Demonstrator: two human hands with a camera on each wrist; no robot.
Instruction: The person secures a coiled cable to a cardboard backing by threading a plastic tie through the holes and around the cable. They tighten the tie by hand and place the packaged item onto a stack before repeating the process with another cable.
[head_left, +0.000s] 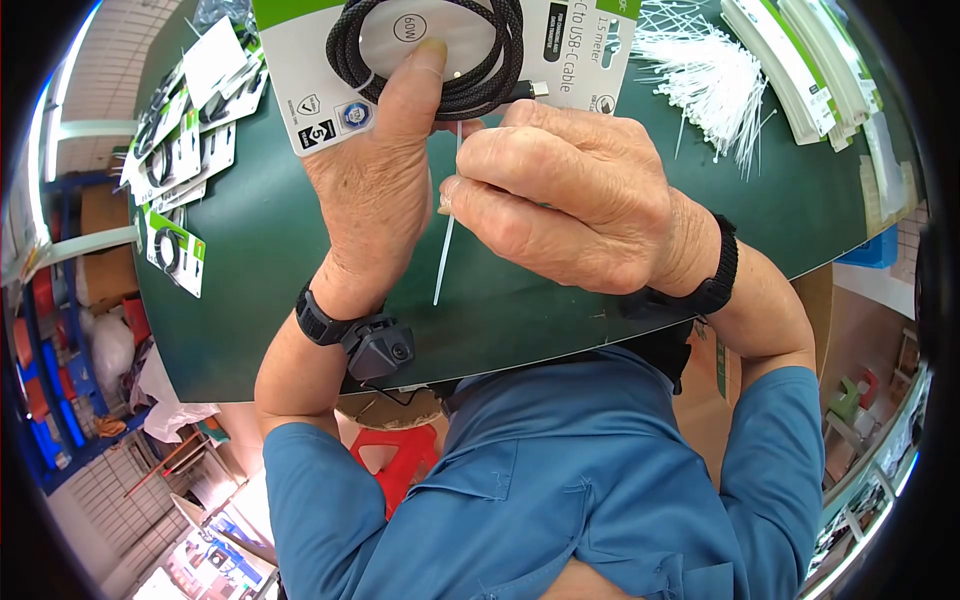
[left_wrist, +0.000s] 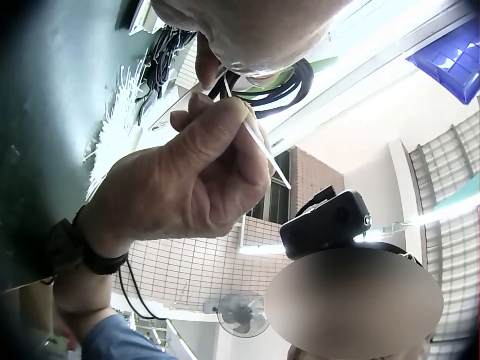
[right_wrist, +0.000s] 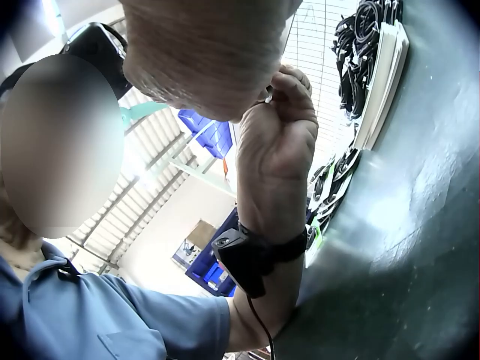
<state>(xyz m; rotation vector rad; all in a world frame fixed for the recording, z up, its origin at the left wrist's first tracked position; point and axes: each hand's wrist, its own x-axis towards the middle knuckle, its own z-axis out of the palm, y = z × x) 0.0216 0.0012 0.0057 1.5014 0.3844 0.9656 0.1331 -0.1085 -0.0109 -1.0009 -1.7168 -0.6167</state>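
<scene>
My left hand [head_left: 385, 170] holds a white and green package card [head_left: 295, 70] at the top of the head view, thumb pressed over a coiled black USB-C cable [head_left: 345, 45] on it. A thin white cable tie [head_left: 444, 255] hangs from below the coil, its tail pointing toward my body. My right hand [head_left: 570, 195] pinches this tie between thumb and curled fingers, close under the card's lower edge. The left wrist view also shows the tie [left_wrist: 268, 156] sticking out past the right hand's fingertips. The left fingers behind the card are mostly hidden.
Carded cables [head_left: 190, 150] lie heaped on the left of the green table [head_left: 250, 330], with a single carded cable [head_left: 175, 250] nearer. Loose white cable ties [head_left: 715, 90] spread at the back right, beside stacked cards [head_left: 790, 75]. A red stool [head_left: 410, 455] stands below the table edge.
</scene>
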